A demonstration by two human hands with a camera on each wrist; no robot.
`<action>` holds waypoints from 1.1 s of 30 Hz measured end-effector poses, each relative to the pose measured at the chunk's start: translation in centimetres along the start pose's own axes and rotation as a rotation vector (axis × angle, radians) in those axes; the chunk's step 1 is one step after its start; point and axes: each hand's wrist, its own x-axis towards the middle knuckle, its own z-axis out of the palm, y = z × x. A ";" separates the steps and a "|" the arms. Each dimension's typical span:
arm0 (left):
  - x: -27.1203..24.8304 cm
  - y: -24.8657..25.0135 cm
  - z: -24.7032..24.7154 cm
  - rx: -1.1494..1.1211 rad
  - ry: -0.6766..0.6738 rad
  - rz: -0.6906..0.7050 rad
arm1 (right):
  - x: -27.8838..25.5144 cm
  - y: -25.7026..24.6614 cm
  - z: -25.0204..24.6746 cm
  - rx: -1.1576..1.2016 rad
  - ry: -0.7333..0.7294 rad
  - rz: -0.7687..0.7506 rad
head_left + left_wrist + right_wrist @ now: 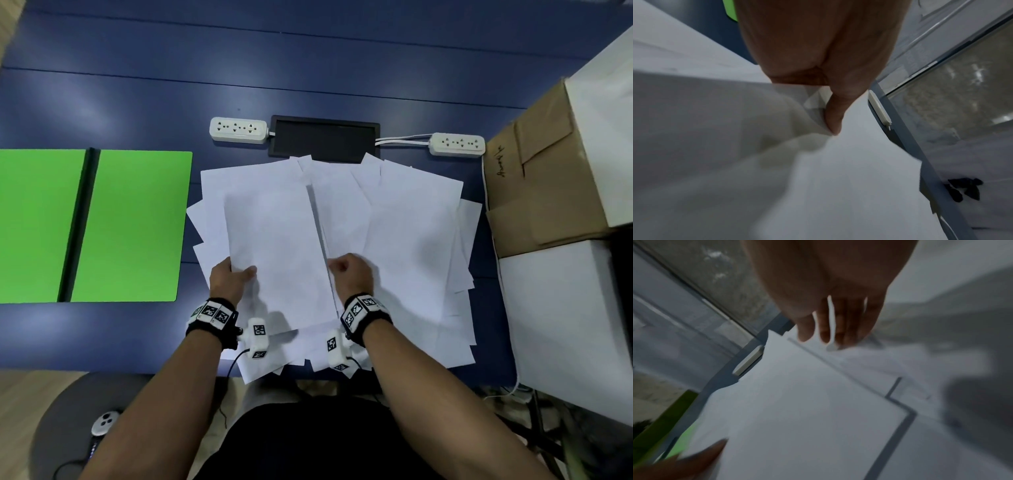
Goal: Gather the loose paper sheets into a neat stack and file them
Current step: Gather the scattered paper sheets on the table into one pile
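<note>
Head view: white sheets (404, 219) lie fanned and overlapping on the blue counter (137, 99), some hanging over its near edge; an open green folder (133, 222) lies flat to their left, apart from them. The left hand (231, 279) pinches the left edge of a raised sheet (277, 246), thumb on top; the right hand (351, 272), fingers curled, sits at that sheet's right edge, though whether it grips cannot be told. Beyond the sheets are two power strips (238, 128) flanking a black panel (325, 138); cardboard box (548, 185) at right.
</note>
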 end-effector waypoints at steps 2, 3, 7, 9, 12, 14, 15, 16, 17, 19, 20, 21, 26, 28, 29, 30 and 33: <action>-0.1 -0.5 -0.3 -0.037 0.002 -0.019 | 1.0 2.1 -1.7 -0.290 0.196 0.200; -0.3 -0.6 -0.5 -0.048 -0.001 -0.021 | 1.3 3.4 -2.9 -0.360 0.275 0.306; -1.0 -0.9 -0.7 -0.087 -0.017 0.012 | 2.3 7.5 -7.7 -0.299 0.414 0.565; -1.5 -0.9 -0.6 -0.102 -0.020 0.013 | 2.6 9.1 -9.7 -0.259 0.434 0.665; -1.3 -1.4 -0.6 -0.112 -0.026 0.013 | 2.6 11.0 -11.7 -0.273 0.417 0.681; -1.0 -1.8 -0.5 -0.086 -0.026 0.012 | 2.5 12.0 -12.7 -0.305 0.423 0.620; -1.0 -1.8 -0.5 -0.077 -0.026 0.010 | 2.4 12.3 -13.1 -0.314 0.433 0.593; -0.8 -2.0 -0.5 -0.072 -0.027 0.008 | 2.3 12.6 -13.5 -0.320 0.443 0.565; -0.7 -2.0 -0.5 -0.065 -0.026 0.005 | 2.2 12.8 -13.8 -0.321 0.452 0.538; -0.7 -2.0 -0.5 -0.057 -0.024 0.008 | 1.9 13.1 -14.6 -0.302 0.481 0.482; -0.6 -2.1 -0.5 -0.059 -0.023 0.011 | 1.8 13.2 -15.0 -0.285 0.505 0.449; -0.6 -2.1 -0.5 -0.060 -0.022 0.011 | 1.6 13.2 -15.3 -0.273 0.528 0.410; -0.3 -2.5 -0.5 -0.064 -0.032 0.020 | 1.6 12.2 -15.8 -0.168 0.556 0.148; -0.2 -2.7 -0.6 -0.053 -0.034 0.028 | 2.7 10.7 -15.9 -0.202 0.482 -0.036; -0.2 -2.7 -0.7 -0.045 -0.037 0.032 | 3.5 9.7 -15.9 -0.269 0.438 -0.132; -0.3 -2.7 -0.6 -0.047 -0.036 0.038 | 4.2 8.6 -15.9 -0.361 0.393 -0.219; -0.4 -2.7 -0.5 -0.049 -0.034 0.038 | 6.6 5.2 -15.3 -0.621 0.189 -0.421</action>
